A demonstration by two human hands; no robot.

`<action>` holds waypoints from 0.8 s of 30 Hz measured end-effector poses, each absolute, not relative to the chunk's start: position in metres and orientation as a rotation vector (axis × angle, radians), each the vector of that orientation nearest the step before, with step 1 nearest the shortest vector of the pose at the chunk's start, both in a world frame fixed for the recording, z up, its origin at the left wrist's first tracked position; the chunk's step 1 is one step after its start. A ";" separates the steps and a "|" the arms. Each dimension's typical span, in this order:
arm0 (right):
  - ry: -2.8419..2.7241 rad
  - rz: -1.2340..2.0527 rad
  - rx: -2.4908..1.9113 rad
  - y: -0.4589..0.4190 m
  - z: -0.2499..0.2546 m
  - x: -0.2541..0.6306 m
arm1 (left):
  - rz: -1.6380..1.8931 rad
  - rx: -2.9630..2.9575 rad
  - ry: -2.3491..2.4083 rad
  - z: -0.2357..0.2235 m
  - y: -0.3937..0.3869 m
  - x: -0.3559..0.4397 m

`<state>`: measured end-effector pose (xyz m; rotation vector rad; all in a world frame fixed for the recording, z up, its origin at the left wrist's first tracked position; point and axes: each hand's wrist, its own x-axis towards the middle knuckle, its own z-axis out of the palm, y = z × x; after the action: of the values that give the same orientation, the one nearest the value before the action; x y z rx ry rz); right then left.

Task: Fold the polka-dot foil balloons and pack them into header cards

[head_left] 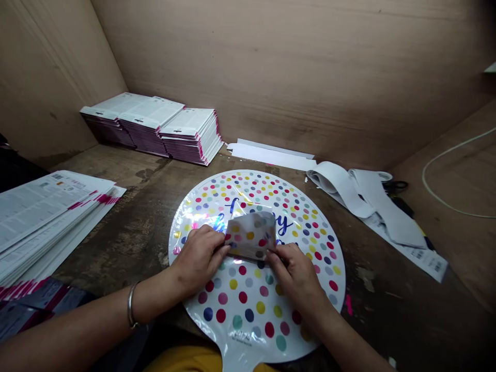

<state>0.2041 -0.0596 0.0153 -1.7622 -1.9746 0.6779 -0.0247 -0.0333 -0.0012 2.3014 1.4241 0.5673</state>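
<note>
A flat, round foil balloon (248, 305) lies on the table in front of me, white with many coloured dots and blue script lettering. Its neck points toward my body. Over its middle is a small greyish, shiny sheet (251, 235) on which dots show; I cannot tell whether they are printed, mirrored or seen through it. My left hand (199, 256) pinches the sheet's lower left corner between thumb and fingers. At the lower right corner, my right hand (296, 271) grips it the same way. The sheet covers part of the lettering.
Stacks of printed cards (186, 126) stand along the back wall. More cards (50, 212) are piled at the left. White paper strips (271, 154) lie behind the balloon. A curled label strip (387, 206) and dark-handled scissors (397, 187) lie at the right, near a pale cable (426, 181).
</note>
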 end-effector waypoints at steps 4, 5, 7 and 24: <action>-1.867 0.611 -1.924 -0.052 0.015 0.196 | 0.522 2.286 1.570 0.000 -0.027 -0.012; -1.847 0.595 -1.943 -0.050 0.015 0.194 | 0.508 2.281 1.585 -0.001 -0.024 -0.010; -1.805 0.559 -1.974 -0.048 0.013 0.193 | 0.512 2.252 1.604 -0.002 -0.020 -0.008; -2.547 0.293 -1.463 -0.025 0.001 0.220 | 0.265 2.756 0.846 0.003 0.004 -0.019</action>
<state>0.2201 -0.0251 0.0011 -1.4631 -2.5467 0.2931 -0.0187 0.0042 0.0034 2.7562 0.8464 0.2650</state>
